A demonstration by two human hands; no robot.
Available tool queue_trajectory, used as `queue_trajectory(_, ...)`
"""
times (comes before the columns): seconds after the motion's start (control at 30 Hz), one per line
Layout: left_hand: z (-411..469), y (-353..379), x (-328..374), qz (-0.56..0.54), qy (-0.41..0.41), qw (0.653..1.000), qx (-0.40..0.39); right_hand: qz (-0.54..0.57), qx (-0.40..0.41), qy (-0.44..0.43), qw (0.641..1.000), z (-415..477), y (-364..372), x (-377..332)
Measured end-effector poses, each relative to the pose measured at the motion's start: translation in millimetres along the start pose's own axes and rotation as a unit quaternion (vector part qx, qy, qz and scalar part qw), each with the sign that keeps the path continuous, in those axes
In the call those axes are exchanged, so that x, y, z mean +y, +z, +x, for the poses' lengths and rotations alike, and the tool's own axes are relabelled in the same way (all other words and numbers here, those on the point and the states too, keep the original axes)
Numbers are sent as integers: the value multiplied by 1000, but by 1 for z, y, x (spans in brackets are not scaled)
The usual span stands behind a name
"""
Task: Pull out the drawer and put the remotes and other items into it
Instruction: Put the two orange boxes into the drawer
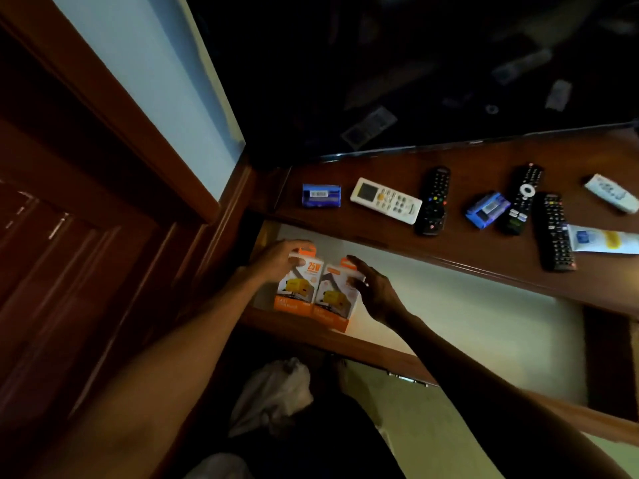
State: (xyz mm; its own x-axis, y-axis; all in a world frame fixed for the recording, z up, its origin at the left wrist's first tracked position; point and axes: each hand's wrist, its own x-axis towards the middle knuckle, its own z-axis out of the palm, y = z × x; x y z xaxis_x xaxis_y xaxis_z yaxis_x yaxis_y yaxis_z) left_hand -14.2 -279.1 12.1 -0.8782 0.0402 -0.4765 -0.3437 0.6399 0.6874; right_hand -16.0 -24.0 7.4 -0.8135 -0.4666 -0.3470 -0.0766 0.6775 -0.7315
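Drawer open, two charger boxes at its left end

Drawer (449, 305) stands pulled out below the counter (466, 160). I see my left hand (276, 259) gripping the top of the left charger box (299, 286), and my right hand (375, 288) spread open against the side of the right charger box (333, 299). Both boxes stand upright, touching each other, at the drawer's left end near its front wall. On the counter lie a white remote (385, 200), three black remotes (432, 200), two blue packets (321, 195), a second white remote (610, 192) near the right edge, and a tube (601, 239).
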Motion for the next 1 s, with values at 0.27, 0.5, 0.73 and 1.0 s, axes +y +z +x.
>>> queue_trajectory(0.27, 7, 22, -24, 87, -8, 996, 2, -23, -28, 26, 999, 10, 27, 3)
queue_trajectory(0.5, 2, 26, -36, 166, 43, 985, 32, -94, -44, 57, 993, 18, 37, 3)
queue_trajectory(0.73, 0, 17, -39, 209, 76, 973, 56, -80, -49, 55, 994, 31, 46, -5)
queue_trajectory(1.0, -3, 2, -43, 166, 36, 984, 50, -37, -41, 57, 997, 41, 63, -23)
